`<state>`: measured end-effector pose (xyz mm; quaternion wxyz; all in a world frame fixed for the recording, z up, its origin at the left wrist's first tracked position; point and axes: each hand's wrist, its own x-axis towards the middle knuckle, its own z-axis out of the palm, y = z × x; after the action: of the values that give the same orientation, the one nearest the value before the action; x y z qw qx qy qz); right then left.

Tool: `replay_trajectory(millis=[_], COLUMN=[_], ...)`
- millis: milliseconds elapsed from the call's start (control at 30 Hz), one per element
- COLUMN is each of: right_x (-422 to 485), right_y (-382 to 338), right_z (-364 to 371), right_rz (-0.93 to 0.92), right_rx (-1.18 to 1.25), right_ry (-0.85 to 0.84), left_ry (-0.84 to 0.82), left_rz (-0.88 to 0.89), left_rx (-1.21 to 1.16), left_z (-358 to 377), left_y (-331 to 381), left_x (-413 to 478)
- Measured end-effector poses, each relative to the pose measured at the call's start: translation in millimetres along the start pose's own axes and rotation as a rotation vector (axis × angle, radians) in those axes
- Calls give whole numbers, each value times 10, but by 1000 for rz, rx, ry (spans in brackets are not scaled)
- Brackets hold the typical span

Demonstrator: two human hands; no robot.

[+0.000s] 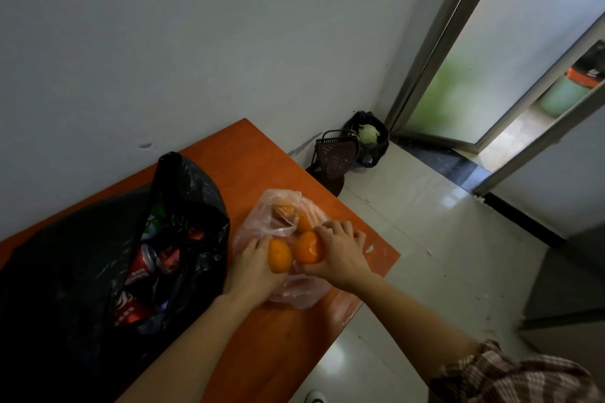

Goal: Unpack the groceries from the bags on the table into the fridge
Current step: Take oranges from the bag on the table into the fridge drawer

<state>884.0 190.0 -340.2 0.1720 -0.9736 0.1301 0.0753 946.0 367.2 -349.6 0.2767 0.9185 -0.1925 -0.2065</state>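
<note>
I record the left hand [253,268] at the near side of a thin translucent bag [284,198], its fingers curled round one orange [280,256], which it grips from the left. The right hand [343,252] grips a second orange [309,247], fingers arched over the top and thumb underneath. The two fruits sit side by side at the bag's open mouth; I cannot tell whether they touch. A third orange [304,222] lies deeper in the bag, just behind the second. A brownish item [283,211] shows through the plastic behind that, too veiled to identify. The bag lies on an orange-brown table [235,157], near its right edge. On the same table to the left, a black bag [82,255] gapes open just beside the left wrist, with red drink cans [144,263] inside. The right forearm ends in a checked sleeve [510,373] at the lower right corner. Beyond the table's far end, on a pale tiled floor [409,239], a brown perforated basket [337,154] stands against the wall. Just beside it is a black-lined bin [376,147] holding something pale green and leafy [368,134]. A frosted glass door [458,82] stands behind them. A grey unit [563,288] occupies the right edge, well apart from the table; I cannot confirm it is the fridge.
</note>
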Motion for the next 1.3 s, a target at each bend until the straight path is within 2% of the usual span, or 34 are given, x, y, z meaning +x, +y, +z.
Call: replay_trajectory(millis=[133,200,300,633,933,1300], right_x=[-117,-184,-331,-1420,-3406,-5942], right_y=[6,32,118,1066,2427,4107], right_z=[-347,-520,-842,-1944,-2800,-3386], right_rz=[6,27,63,238,397,588], right_rx=[342,422,456,475,357,137], right_ry=[44,108,198,551,840,989], left_ry=[147,210,281,201,98,13], left_rz=[109,152,254,591,909,1169], left_rx=[-78,-92,-28,-119,-264,-331], left_z=[-245,-353,-476,-245,838,2486], left_y=[221,371,693,2399,4455,6619], left_x=[-72,-70,-31,-118,-1140,-2717])
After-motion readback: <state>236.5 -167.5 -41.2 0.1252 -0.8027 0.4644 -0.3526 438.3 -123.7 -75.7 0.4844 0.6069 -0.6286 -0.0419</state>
